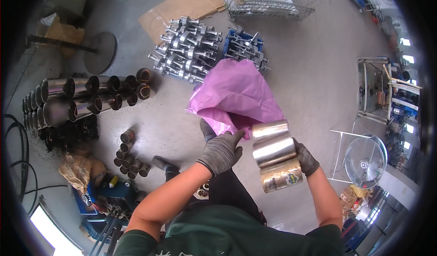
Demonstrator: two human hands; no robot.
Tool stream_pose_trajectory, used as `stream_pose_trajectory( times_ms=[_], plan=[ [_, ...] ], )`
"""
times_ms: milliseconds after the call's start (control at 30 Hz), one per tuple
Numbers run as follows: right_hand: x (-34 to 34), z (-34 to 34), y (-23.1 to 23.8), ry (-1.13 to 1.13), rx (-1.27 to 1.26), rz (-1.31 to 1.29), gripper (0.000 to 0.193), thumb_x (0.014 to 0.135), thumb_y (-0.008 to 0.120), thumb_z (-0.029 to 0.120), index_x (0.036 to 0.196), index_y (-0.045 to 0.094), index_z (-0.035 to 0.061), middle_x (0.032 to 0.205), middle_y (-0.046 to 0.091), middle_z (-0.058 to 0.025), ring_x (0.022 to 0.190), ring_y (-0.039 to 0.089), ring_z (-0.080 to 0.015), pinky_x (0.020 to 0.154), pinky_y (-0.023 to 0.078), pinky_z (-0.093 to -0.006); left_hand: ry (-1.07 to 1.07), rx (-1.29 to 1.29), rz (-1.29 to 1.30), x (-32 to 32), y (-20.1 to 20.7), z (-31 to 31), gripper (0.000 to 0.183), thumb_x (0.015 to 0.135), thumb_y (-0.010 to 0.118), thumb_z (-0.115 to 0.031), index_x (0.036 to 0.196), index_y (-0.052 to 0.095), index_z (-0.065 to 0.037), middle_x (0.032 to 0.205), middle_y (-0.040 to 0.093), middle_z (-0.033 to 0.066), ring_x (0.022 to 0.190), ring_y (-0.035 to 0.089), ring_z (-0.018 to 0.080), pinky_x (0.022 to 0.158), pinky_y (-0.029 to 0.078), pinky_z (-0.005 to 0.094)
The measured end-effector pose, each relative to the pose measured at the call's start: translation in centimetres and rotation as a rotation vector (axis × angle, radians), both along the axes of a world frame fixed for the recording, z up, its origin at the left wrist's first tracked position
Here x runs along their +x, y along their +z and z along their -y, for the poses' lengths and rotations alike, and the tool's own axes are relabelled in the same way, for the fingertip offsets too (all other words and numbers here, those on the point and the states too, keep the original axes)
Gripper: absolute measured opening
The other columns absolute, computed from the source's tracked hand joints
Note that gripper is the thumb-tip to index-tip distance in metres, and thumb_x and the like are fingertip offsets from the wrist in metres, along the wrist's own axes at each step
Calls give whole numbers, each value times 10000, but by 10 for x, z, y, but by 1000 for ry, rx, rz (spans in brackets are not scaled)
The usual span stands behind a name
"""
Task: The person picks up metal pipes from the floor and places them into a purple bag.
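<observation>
- Holding a stack of three short shiny metal tube sections (276,155), the right hand (306,159) in its dark knit glove is closed round the far right side of the stack, which stands in the air in front of the person's chest, above the grey concrete floor (309,74).
- Gripping the near edge of a crumpled pink plastic bag (236,97), the left hand (221,152) in a grey knit glove is closed on the film just left of the stack; the bag billows away to the far side.
- Judging from this, the bag and the tubes are being brought together, so the bag's mouth would be best spread wide and kept steady with the left hand while the right keeps the three sections in line; they are smooth and could slide apart if the stack tilts.
- The lowest section carries a label and looks duller; a firm hold there should stop the upper two from slipping.
- Lying on the floor to the far left are a row of long steel pipes (68,102) and a cluster of small brown tube stubs (129,158); farther off lies a heap of metal fittings (186,51).
</observation>
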State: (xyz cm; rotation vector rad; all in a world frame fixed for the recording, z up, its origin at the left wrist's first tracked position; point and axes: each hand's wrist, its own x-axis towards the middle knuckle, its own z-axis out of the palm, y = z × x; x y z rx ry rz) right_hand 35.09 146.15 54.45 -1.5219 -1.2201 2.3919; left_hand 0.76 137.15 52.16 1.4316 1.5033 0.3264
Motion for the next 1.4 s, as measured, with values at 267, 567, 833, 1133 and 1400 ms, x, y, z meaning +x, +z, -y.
stream_pose_trajectory(
  times_ms=[267,567,833,1133,1400],
  plan=[
    [-115,-78,-62,373,125,-40,474,1042,590,393,1351,590,33,1175,712,-117,1030,693,-224,924,567,-370,-311,-32,-336,-6,-32,57,311,845,671,-272,1092,688,-84,1016,690,153,967,690,341,793,575,464],
    [-152,-136,-188,-37,286,74,486,1078,456,215,1532,418,44,1432,530,-181,1271,536,-257,1111,405,-402,-268,96,-230,-38,-23,62,219,812,700,-274,881,695,-66,884,662,147,838,664,348,710,543,474],
    [-132,-95,-309,381,622,94,663,978,553,193,1587,310,100,1634,352,-114,1515,285,-277,1257,231,-386,328,362,47,-62,-8,15,89,708,719,-96,767,659,-67,693,571,148,664,587,370,601,457,482],
    [-7,-111,-263,710,796,972,640,734,741,217,1345,622,68,1407,557,-223,1309,538,-388,1116,453,-430,518,176,-26,-77,-28,25,54,764,687,-93,767,677,-40,694,584,142,640,591,336,585,465,450],
    [41,-89,-271,250,727,1191,357,756,755,306,1010,747,55,994,739,-201,946,710,-367,846,568,-439,597,160,-203,-73,-48,24,175,832,792,-132,791,660,-25,749,619,152,659,625,320,610,493,415]
  ],
)
